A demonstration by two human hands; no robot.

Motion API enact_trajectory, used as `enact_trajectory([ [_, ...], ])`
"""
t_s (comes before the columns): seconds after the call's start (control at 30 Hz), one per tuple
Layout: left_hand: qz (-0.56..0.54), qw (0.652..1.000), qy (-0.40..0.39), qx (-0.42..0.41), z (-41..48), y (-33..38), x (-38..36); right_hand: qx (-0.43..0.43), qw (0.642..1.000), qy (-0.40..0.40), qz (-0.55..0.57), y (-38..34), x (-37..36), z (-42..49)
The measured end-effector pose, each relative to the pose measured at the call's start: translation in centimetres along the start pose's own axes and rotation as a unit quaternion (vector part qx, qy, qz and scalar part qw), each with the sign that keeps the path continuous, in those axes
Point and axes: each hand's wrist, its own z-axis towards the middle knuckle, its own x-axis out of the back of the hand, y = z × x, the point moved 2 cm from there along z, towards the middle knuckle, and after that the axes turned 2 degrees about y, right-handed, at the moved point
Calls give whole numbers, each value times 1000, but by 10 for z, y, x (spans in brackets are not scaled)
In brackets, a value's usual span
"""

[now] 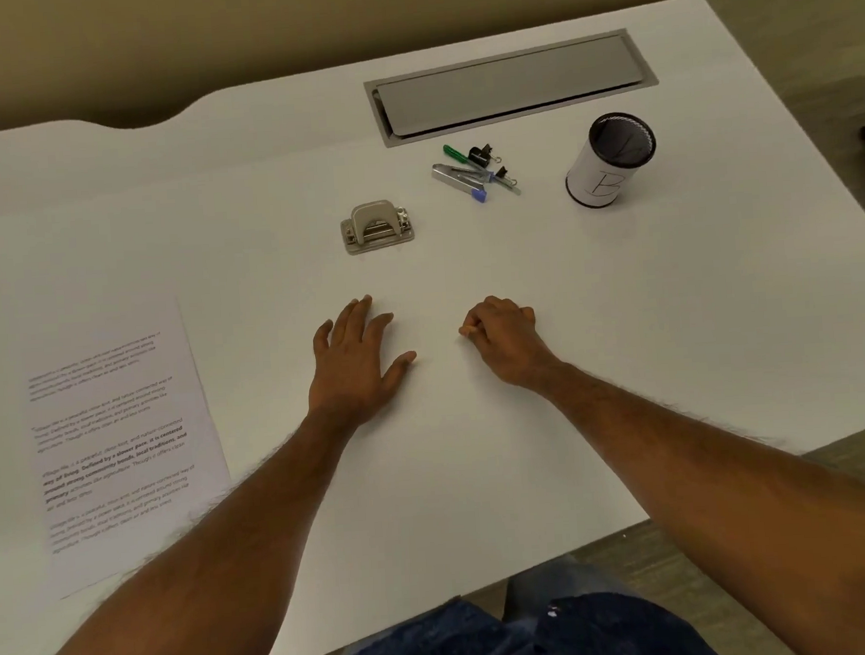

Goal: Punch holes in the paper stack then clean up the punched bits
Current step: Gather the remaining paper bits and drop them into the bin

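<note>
A grey metal hole punch [376,227] stands on the white desk [597,327], a little beyond my hands. The printed paper stack [118,437] lies flat at the desk's left side, well apart from the punch. My left hand [356,357] rests palm down on the desk with fingers spread, holding nothing. My right hand [504,335] rests beside it with the fingers curled in; thumb and forefinger are pinched together, and whether anything tiny lies between them is too small to tell. No punched bits are visible on the desk.
A white cylindrical pen cup [607,162] with a black rim stands at the back right. A small pile of binder clips, a metal stapler remover and pens [476,172] lies behind the punch. A grey cable hatch [509,87] is set into the desk's far side.
</note>
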Motion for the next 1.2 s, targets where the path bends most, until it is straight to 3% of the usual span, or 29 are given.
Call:
enact_trajectory([
  [0.23, 5, 998, 0, -55, 57, 52, 16, 0, 999, 51, 5, 22, 66, 23],
  [0.63, 44, 990, 47, -129, 153, 142, 52, -24, 976, 214, -7, 70, 206, 81],
  [1.2, 45, 992, 34, -110, 190, 182, 45, -75, 983, 143, -85, 107, 250, 124],
])
